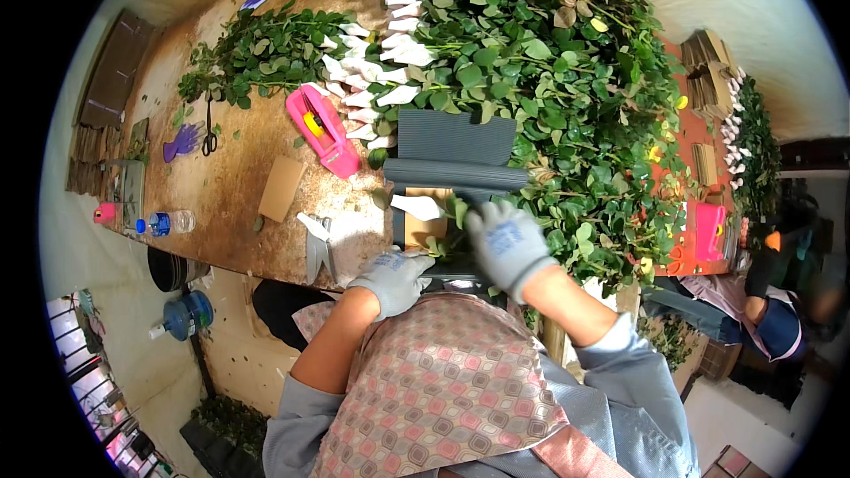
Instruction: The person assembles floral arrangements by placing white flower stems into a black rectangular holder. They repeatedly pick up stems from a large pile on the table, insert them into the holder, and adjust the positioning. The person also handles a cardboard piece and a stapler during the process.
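Note:
My left hand, in a grey glove, is at the near edge of a dark ribbed mat, its fingers closed; what they grip is hidden. My right hand, gloved alike and slightly blurred, is over leafy stems at the mat's right side; its fingertips are partly hidden. Between and beyond the hands, a white-wrapped flower head lies on a piece of brown cardboard on the mat. Across the mat's middle runs a rolled-looking ribbed fold.
Leafy stems with white-wrapped heads pile up beyond and right. Left of the mat are a pink tape dispenser, shears, a cardboard piece, black scissors, a purple glove and a bottle. Another person is at far right.

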### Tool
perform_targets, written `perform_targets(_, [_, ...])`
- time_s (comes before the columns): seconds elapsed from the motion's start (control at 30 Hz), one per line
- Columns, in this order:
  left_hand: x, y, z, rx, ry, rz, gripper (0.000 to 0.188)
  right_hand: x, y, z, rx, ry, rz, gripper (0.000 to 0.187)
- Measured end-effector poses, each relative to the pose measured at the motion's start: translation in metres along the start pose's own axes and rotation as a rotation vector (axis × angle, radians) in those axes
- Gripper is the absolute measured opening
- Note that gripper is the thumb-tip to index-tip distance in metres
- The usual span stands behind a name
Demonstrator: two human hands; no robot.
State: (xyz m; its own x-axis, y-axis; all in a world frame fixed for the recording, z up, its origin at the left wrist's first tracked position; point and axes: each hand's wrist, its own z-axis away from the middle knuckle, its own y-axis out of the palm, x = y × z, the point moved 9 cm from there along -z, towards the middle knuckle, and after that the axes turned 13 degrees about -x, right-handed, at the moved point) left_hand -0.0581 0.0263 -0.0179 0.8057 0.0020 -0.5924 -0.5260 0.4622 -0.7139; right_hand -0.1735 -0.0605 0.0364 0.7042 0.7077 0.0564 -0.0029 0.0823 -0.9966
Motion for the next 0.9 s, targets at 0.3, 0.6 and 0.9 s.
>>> perform_targets(0.3, [-0.006,0.0,-0.01,0.08,0.056,-0.009,0.045,0.036,0.104,-0.028,0.226,-0.191,-0.264,0.042])
perform_targets(0.6, [0.039,-0.047,-0.024,-0.092,-0.169,0.454,0.032,0.037,0.111,-0.02,0.223,-0.189,-0.328,0.042])
perform_targets(0.9, [0.041,-0.028,-0.054,-0.129,0.204,-0.443,0.013,0.034,0.112,-0.027,0.279,-0.129,-0.385,0.046])
